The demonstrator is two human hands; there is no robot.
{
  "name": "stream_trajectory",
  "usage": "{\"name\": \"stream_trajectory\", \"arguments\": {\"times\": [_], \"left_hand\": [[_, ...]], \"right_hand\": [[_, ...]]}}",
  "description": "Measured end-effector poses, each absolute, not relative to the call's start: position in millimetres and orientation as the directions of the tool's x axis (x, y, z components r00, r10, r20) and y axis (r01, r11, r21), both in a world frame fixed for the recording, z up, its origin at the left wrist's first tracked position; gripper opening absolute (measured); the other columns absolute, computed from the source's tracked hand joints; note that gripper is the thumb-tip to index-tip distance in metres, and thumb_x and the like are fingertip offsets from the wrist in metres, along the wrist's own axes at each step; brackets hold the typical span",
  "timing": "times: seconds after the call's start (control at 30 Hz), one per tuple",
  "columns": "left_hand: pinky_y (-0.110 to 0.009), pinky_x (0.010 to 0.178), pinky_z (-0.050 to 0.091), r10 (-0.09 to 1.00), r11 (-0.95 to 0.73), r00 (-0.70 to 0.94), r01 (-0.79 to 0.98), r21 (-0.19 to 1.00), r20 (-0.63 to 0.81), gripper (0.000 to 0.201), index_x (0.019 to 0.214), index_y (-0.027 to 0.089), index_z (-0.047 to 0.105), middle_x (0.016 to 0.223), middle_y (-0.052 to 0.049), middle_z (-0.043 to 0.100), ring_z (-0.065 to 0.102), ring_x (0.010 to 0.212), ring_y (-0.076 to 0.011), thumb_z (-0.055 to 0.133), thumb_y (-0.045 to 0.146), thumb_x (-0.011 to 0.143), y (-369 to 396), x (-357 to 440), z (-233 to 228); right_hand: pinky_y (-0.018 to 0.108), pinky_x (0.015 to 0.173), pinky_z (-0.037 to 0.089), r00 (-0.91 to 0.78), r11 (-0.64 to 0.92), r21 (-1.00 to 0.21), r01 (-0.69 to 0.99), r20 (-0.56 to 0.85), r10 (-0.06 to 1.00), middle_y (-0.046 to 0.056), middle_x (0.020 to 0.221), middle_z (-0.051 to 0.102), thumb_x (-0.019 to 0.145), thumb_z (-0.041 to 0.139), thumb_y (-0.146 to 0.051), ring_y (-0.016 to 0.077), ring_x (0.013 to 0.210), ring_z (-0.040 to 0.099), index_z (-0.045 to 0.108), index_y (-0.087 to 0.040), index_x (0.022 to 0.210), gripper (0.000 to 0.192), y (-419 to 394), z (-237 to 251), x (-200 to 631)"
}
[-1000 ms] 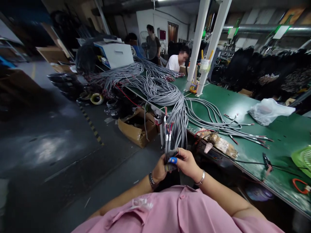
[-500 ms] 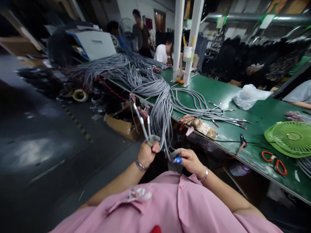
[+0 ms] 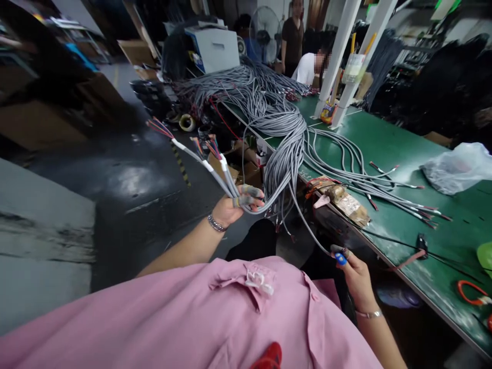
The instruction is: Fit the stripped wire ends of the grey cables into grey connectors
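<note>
My left hand (image 3: 236,205), with grey coverings on some fingers, is closed around several grey cables (image 3: 220,177). Their ends point up and left, with white sleeves and bare coloured wires (image 3: 161,128). To the right, my right hand (image 3: 353,266) pinches one grey cable (image 3: 310,229) near its end; blue tape wraps the thumb. That cable runs up to a thick bundle of grey cables (image 3: 284,154) draped over the table edge. A few wire-tipped ends hang below the bundle, between my hands.
The green table (image 3: 388,148) carries more cables, a clear plastic bag (image 3: 457,166), a taped brown packet (image 3: 346,202) and orange-handled scissors (image 3: 471,292). White posts (image 3: 338,66) rise from it. A cardboard box (image 3: 249,171) stands below the edge. Two people (image 3: 305,69) are at the back.
My right hand has moved right, away from the left, drawing one cable out from the bundle. My left hand still holds its cables, now fanned further left. The view has turned left.
</note>
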State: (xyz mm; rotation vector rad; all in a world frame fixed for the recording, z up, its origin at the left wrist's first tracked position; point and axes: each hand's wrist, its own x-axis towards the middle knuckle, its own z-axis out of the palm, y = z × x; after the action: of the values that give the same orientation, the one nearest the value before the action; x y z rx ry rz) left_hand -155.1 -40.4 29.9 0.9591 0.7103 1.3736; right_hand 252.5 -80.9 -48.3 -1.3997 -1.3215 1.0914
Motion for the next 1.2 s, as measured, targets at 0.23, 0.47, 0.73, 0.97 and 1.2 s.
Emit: {"name": "stream_trajectory", "arguments": {"times": [0.23,0.47,0.73,0.97,1.2], "left_hand": [[-0.018,0.035,0.024,0.94,0.133,0.338,-0.249,0.959,-0.043,0.032,0.082,0.011,0.067,0.039,0.004,0.045,0.033,0.03,-0.0044,0.066,0.042,0.078,-33.2,-84.8,2.2],[-0.022,0.064,0.047,0.984,-0.006,0.177,0.002,1.0,0.005,0.035,0.096,0.015,0.071,0.083,-0.006,0.07,0.061,0.069,-0.0124,0.06,0.045,0.083,-22.5,-37.4,-10.1],[-0.022,0.052,0.046,0.874,0.12,0.471,0.038,0.992,-0.123,0.042,0.07,0.013,0.062,0.061,-0.004,0.063,0.058,0.05,-0.011,0.057,0.052,0.083,-23.8,-34.7,-15.6],[-0.02,0.045,0.045,0.821,0.213,0.525,0.085,0.973,-0.226,0.036,0.073,0.013,0.061,0.055,-0.002,0.061,0.056,0.044,-0.0106,0.068,0.048,0.074,-18.1,-39.4,-6.7],[-0.024,0.048,0.049,0.828,0.306,0.483,0.037,0.951,-0.285,0.035,0.07,0.01,0.061,0.057,-0.005,0.063,0.058,0.047,-0.0121,0.073,0.043,0.069,-16.3,-36.6,-1.4]], "right_hand": [[0.03,0.066,0.051,-0.283,0.185,-0.969,0.166,0.133,0.95,0.007,0.096,0.064,0.084,0.061,-0.039,0.0168,0.073,0.059,0.072,-0.022,0.093,0.023,-54.6,-21.9,184.4],[0.032,0.065,0.055,-0.251,-0.102,-0.983,-0.149,-0.063,0.966,0.002,0.072,0.065,0.081,0.065,-0.042,0.0148,0.064,0.062,0.067,-0.02,0.084,0.023,-39.8,-6.8,147.3],[0.023,0.052,0.046,-0.029,-0.171,-0.975,-0.141,-0.169,0.985,-0.001,0.064,0.062,0.068,0.077,-0.04,0.0109,0.055,0.055,0.066,-0.018,0.085,0.03,-32.8,-14.9,141.9],[0.023,0.049,0.036,-0.137,-0.134,-0.99,-0.049,-0.126,0.982,-0.004,0.058,0.053,0.073,0.071,-0.041,0.0086,0.051,0.042,0.062,-0.017,0.076,0.026,-27.6,-11.6,138.0],[0.025,0.055,0.037,-0.245,-0.044,-0.998,0.052,-0.055,0.968,-0.001,0.066,0.059,0.081,0.063,-0.04,0.0105,0.057,0.046,0.066,-0.017,0.08,0.023,-22.6,-2.5,133.2]]}}
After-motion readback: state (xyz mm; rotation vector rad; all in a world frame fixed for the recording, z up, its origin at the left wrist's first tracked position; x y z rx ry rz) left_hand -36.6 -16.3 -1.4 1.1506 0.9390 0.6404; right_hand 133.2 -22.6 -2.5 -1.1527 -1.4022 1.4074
